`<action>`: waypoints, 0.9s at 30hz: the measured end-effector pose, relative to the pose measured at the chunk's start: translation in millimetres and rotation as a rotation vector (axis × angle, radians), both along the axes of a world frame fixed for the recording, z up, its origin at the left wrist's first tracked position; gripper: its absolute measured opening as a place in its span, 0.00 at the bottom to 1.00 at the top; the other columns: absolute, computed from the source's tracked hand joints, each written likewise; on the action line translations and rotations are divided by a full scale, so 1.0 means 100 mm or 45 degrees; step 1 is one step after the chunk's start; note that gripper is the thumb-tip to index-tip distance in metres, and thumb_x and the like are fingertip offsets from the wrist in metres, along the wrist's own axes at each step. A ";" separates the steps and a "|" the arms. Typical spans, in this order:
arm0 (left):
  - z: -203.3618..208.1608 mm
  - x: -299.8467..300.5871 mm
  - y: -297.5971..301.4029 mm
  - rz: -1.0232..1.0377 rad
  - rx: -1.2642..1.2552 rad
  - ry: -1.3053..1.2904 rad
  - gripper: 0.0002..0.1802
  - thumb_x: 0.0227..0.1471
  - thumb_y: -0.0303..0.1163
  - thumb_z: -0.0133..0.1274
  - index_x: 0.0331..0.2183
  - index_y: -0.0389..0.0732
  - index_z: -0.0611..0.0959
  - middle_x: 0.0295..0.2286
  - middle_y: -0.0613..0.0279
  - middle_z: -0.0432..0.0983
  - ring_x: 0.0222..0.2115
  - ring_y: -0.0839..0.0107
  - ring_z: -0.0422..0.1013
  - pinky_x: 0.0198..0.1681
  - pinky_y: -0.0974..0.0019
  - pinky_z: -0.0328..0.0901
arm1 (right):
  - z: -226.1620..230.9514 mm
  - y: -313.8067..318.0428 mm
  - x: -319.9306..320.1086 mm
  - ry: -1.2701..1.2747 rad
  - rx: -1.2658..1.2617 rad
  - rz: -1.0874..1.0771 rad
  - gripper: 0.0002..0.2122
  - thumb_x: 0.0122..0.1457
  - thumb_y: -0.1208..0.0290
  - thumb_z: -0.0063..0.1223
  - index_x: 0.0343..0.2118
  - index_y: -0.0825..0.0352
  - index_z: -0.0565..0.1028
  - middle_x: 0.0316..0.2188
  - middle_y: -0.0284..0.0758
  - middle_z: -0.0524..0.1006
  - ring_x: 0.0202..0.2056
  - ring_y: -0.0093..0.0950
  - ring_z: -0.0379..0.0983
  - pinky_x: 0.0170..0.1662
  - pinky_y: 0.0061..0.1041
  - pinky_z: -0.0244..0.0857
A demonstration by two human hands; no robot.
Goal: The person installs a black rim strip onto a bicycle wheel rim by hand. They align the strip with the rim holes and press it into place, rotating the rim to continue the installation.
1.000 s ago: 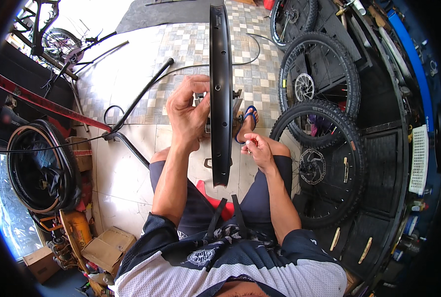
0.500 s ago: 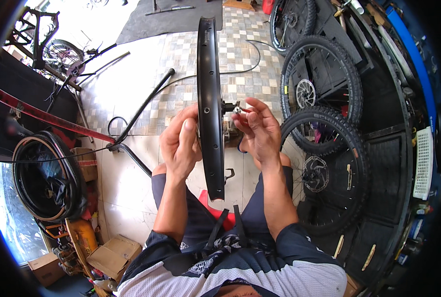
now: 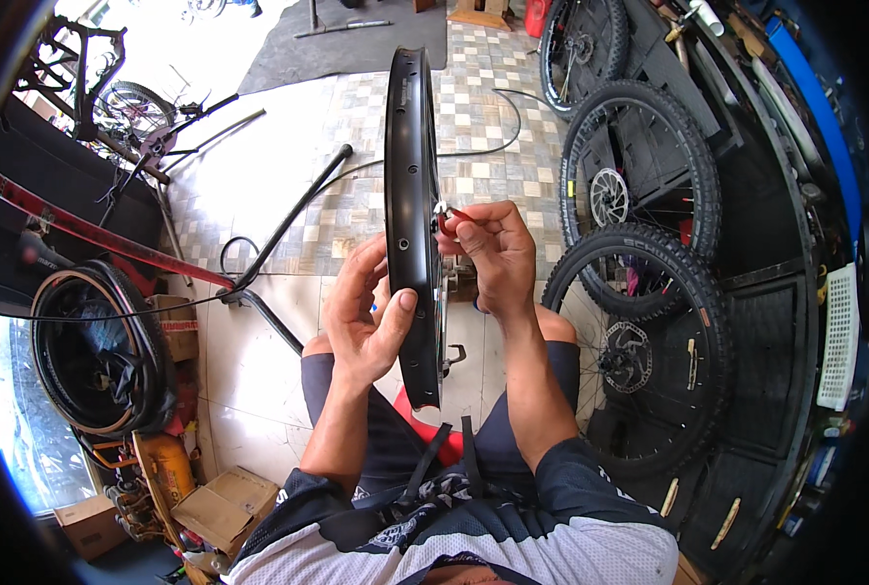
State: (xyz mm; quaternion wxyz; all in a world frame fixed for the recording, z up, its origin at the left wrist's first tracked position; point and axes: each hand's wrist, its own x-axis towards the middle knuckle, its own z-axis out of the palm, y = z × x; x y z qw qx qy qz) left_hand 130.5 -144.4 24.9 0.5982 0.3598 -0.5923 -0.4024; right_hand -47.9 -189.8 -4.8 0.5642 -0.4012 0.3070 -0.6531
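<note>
A black bicycle rim (image 3: 411, 127) stands nearly upright and edge-on in the middle of the frame, its outer face toward the viewer, with a row of small holes down it. The person's two hands are apart, one on each side of it. The left hand (image 3: 361, 327) is at its left edge, fingers curved against that side and thumb laid over the outer face; whether it grips firmly cannot be told. The right hand (image 3: 501, 258), just right of the rim, pinches a small red tool (image 3: 454, 218) between thumb and fingers, its silver end close to the rim's right side.

Wheels with knobby tyres fill the right of the frame; the lowest wheel (image 3: 717, 336) overlaps the middle wheel (image 3: 641, 93). A white basket (image 3: 837, 336) is at the far right. At the left, a red bar (image 3: 103, 230) slants above a bundle of black tyres (image 3: 159, 366), and an open cardboard box (image 3: 244, 495) sits at lower left. A black mat (image 3: 347, 58) covers part of the floor (image 3: 269, 409) at the top.
</note>
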 end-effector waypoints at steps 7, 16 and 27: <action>0.01 0.00 0.04 0.021 0.003 -0.025 0.32 0.61 0.37 0.62 0.59 0.27 0.75 0.51 0.49 0.77 0.53 0.63 0.74 0.59 0.59 0.66 | -0.11 -0.07 0.08 -0.006 -0.251 0.175 0.08 0.66 0.81 0.59 0.45 0.68 0.73 0.53 0.39 0.74 0.57 0.29 0.74 0.63 0.29 0.68; 0.07 0.04 0.04 0.181 -0.160 -0.294 0.29 0.56 0.39 0.64 0.55 0.32 0.81 0.55 0.43 0.74 0.57 0.54 0.71 0.60 0.52 0.66 | -0.23 -0.20 0.19 0.089 -0.412 0.326 0.05 0.68 0.77 0.58 0.44 0.67 0.75 0.48 0.35 0.76 0.53 0.24 0.72 0.61 0.30 0.63; 0.04 0.01 0.06 0.174 -0.097 -0.210 0.32 0.55 0.40 0.66 0.56 0.32 0.78 0.56 0.44 0.72 0.58 0.54 0.70 0.60 0.52 0.66 | -0.21 -0.24 0.21 -0.060 -0.281 0.450 0.06 0.68 0.77 0.59 0.45 0.69 0.76 0.45 0.33 0.78 0.51 0.23 0.73 0.61 0.30 0.64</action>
